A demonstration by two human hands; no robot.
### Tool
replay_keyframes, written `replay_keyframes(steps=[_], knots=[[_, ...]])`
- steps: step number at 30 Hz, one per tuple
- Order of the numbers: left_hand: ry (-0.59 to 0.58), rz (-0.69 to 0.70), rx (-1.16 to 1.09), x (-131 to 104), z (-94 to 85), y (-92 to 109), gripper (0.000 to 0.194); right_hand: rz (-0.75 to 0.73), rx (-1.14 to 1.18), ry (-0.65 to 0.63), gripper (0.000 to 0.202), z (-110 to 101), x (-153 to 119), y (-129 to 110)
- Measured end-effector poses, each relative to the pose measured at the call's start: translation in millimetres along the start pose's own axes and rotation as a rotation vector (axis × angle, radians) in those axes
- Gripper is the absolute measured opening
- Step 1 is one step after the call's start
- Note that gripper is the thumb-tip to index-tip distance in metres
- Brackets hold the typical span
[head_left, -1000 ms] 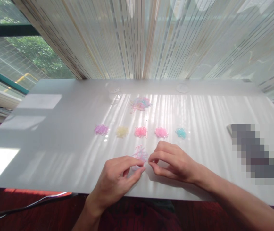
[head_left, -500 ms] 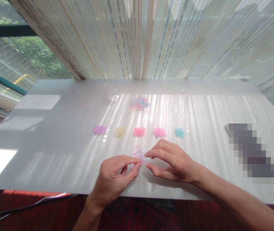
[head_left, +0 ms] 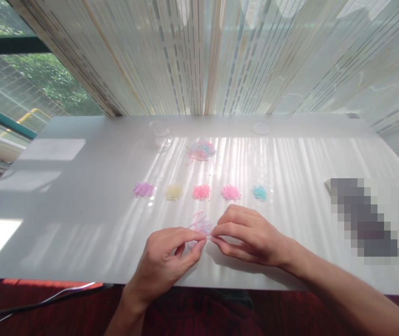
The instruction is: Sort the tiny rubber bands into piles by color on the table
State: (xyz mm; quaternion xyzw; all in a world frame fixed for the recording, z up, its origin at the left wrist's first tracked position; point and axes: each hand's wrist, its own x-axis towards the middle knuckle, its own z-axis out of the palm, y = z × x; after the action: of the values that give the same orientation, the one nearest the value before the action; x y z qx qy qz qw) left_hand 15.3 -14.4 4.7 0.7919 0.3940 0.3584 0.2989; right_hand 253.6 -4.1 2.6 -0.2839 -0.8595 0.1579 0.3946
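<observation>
Facing each other over the near tabletop (head_left: 90, 200), the left hand (head_left: 166, 252) and right hand (head_left: 255, 235) are held with fingertips pressed together — whether a band is pinched cannot be told. Just beyond, a near mixed pile (head_left: 202, 223) of small bands is partly covered. Farther off, purple (head_left: 143, 190), yellow (head_left: 174, 192), red (head_left: 201, 192), pink (head_left: 231, 192) and turquoise piles (head_left: 259, 192) are lined up left to right. Beyond these, a far mixed pile (head_left: 201, 151) is flanked by a clear jar (head_left: 162, 137) at left — contents indistinct — and a clear disc (head_left: 261, 128) at right.
</observation>
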Motion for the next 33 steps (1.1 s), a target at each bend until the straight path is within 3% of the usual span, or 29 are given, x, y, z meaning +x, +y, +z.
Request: replay_keyframes(steps=[21,33], knots=[[0.086,0.003,-0.059,4,2.5,1,0.015,0.038,-0.027,-0.032,0.011,0,-2,4],[0.072,0.112,0.125,1,1.1,-9,0.005,0.068,-0.032,-0.056,0.013,0,-3,5]])
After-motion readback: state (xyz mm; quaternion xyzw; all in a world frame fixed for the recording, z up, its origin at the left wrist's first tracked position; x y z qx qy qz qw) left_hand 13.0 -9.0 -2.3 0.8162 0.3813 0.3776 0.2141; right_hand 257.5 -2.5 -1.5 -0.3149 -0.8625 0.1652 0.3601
